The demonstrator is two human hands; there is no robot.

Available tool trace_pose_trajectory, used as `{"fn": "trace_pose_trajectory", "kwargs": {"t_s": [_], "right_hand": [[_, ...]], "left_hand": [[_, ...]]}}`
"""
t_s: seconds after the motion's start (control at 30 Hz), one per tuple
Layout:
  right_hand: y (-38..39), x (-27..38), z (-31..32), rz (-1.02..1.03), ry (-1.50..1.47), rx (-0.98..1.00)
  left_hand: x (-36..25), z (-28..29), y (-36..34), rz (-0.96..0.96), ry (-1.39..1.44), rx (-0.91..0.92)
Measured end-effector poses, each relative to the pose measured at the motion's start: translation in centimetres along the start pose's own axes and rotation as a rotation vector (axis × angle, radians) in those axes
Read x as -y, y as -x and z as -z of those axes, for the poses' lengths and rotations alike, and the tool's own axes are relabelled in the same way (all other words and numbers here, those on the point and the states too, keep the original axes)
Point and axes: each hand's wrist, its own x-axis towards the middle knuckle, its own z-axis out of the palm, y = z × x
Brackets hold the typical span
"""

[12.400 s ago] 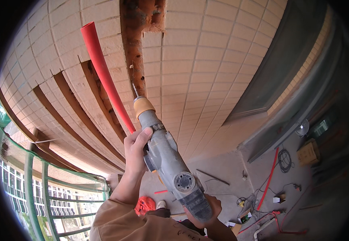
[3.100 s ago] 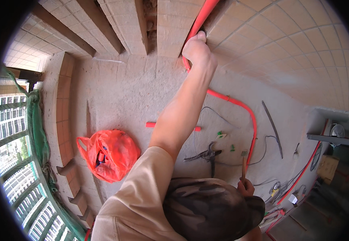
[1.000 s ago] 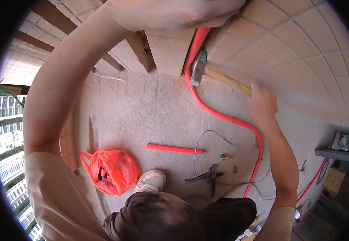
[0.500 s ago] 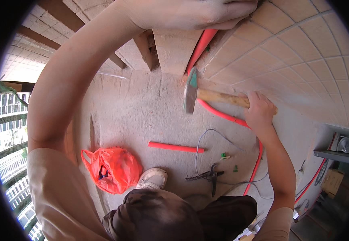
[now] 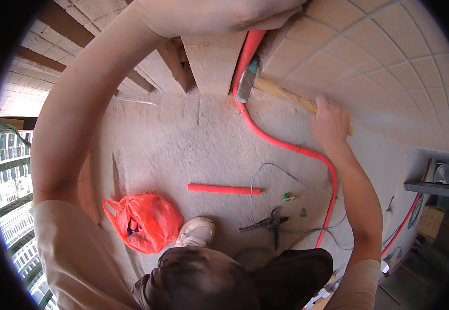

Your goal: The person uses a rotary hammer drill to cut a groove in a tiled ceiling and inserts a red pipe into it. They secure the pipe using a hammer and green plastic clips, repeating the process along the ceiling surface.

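Observation:
My right hand (image 5: 332, 121) is wrapped round the wooden handle of a hammer (image 5: 285, 95). Its steel head, green at one end, lies over the edge of a red conduit pipe (image 5: 266, 137), where the pipe leaves the floor and runs up a groove beside the tiled wall. At the top edge of the view, my left hand (image 5: 235, 15) is closed over the upper stretch of this pipe. Its fingertips are partly hidden, and the hand is cut off by the frame. From the groove the pipe curves across the floor to the right and toward me.
A loose red pipe piece (image 5: 224, 189) lies on the concrete floor. A red plastic bag (image 5: 149, 222) stands by my shoe (image 5: 196, 232). Right of it are a black tool (image 5: 272, 223), a grey cable (image 5: 253, 191) and small green pieces (image 5: 287, 197). A tiled wall (image 5: 369, 67) rises at right.
The hammer has moved up and away from me, its head now against the pipe by the groove. My left hand sits slightly further left in view, still closed.

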Motion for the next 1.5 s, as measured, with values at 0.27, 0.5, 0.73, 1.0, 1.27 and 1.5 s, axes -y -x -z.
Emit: {"fn": "trace_pose_trajectory", "kwargs": {"t_s": [0.27,0.5,0.73,1.0,1.27,1.5], "right_hand": [[0.1,-0.4,-1.0,-0.026,-0.008,0.047],[16.5,-5.4,2.4,-0.154,-0.265,0.101],[42.7,-7.1,5.4,-1.014,-0.336,0.242],[59.9,0.5,4.4,-1.545,-0.625,0.074],[66.9,0.3,1.2,-1.52,-0.65,0.178],[66.7,-6.9,-2.2,-1.194,-0.781,0.456]], "left_hand": [[0.6,1.3,-0.5,-0.04,0.003,0.175],[-1.2,3.7,-0.4,0.112,0.18,0.46],[-29.5,14.0,-10.3,0.984,1.408,0.888],[-49.7,13.5,-17.3,0.582,1.684,1.24],[-54.4,13.0,-17.8,0.233,1.57,1.305],[-45.6,13.5,-16.6,1.936,1.756,1.434]]}}
